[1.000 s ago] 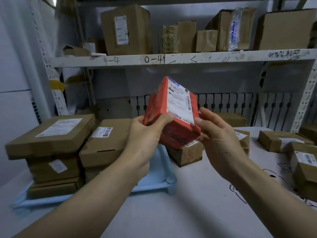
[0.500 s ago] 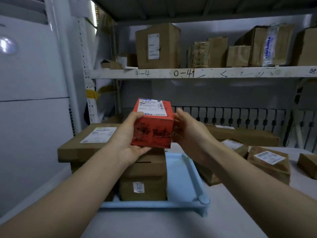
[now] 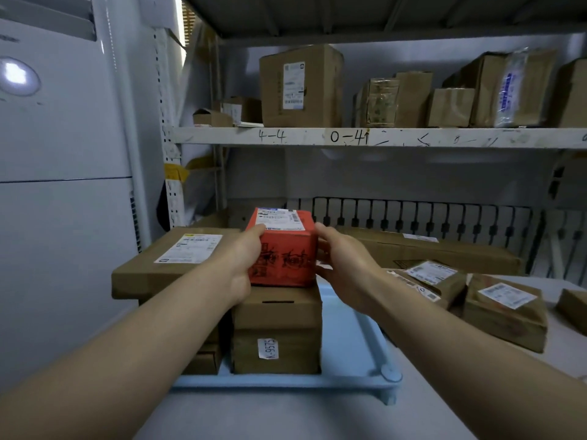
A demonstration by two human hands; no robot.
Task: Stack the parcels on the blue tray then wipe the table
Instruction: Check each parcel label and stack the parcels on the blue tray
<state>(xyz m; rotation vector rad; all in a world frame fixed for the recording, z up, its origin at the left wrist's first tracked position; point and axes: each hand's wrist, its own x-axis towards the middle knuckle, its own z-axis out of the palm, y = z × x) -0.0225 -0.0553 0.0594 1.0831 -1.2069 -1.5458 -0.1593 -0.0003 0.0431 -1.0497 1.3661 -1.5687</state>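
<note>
Red parcel sits on top of brown stack at centre of blue tray, label side up. Left hand grips its left face; fingers wrapped round the near-left corner, pressed to the box. Right hand on the right face, fingers curled against the side, thumb low by the bottom edge. Whether the parcel's full weight is on the stack: cannot tell.

Surroundings: wide flat parcel w/ white label tops a second stack on tray's left side, touching or just beside the red one; the left wrist hides the join. Tray's right half bare. Right of tray, on grey table: two labelled brown parcels close together, a third at frame edge, a long carton behind them by the slotted rear rail.

Obstructions: upper shelf, marked "4-4" and "0-41", loaded w/ cartons, overhangs the rear. White cabinet unit stands hard left of tray.
</note>
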